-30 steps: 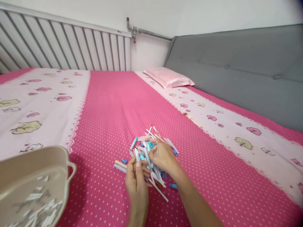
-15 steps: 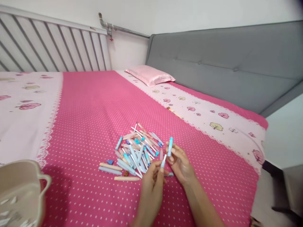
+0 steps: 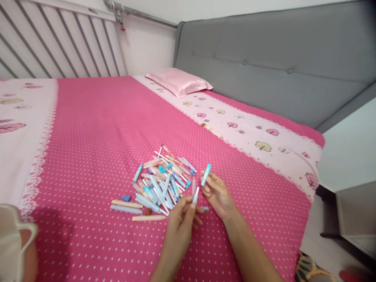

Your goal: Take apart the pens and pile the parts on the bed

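A heap of small pens, refills and caps [image 3: 160, 178] in blue, white and peach lies on the pink dotted bedsheet [image 3: 96, 129]. Just right of the heap, my right hand [image 3: 216, 194] is closed on a light blue pen barrel [image 3: 206, 174], held upright. My left hand [image 3: 182, 219] pinches a thin white refill with a blue end [image 3: 195, 195], its tip pointing up toward the barrel. The two parts are close together but apart.
A beige plastic basin [image 3: 13, 243] shows at the lower left edge. A pink pillow [image 3: 178, 81] lies at the far end by the grey padded headboard [image 3: 264, 70]. One peach pen [image 3: 210, 130] lies alone on the pale border. The bed's edge drops to the floor at right.
Both hands left the heap and lifted a blue barrel and a white refill beside it. My view swung right and down, pushing the basin almost out of view.
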`<state>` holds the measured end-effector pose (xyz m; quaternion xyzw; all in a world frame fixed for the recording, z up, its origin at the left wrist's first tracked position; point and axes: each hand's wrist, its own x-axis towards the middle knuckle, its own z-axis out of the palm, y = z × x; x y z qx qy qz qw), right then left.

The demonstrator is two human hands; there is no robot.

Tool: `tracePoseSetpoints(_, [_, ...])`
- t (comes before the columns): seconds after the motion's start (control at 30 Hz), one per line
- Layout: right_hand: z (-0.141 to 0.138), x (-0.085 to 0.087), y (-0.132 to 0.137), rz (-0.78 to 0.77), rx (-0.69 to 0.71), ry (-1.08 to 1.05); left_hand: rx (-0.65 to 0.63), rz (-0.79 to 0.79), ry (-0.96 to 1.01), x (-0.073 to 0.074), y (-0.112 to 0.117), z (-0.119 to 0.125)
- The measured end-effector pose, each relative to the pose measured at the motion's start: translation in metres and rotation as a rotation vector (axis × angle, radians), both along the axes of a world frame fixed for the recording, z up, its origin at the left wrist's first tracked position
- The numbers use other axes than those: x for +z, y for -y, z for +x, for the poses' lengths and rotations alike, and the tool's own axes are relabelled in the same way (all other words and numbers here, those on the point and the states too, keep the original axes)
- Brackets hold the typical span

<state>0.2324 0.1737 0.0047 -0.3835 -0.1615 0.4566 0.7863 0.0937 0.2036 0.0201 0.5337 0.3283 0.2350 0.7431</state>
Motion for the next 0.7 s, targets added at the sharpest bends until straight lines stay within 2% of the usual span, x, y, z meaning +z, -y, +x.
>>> tracePoseSetpoints(0.7, [-0.006, 0.0009, 0.0026, -0.087, 0.096, 0.149, -0.006, -0.015, -0.001, 0.0018, -0.0008, -0.0008])
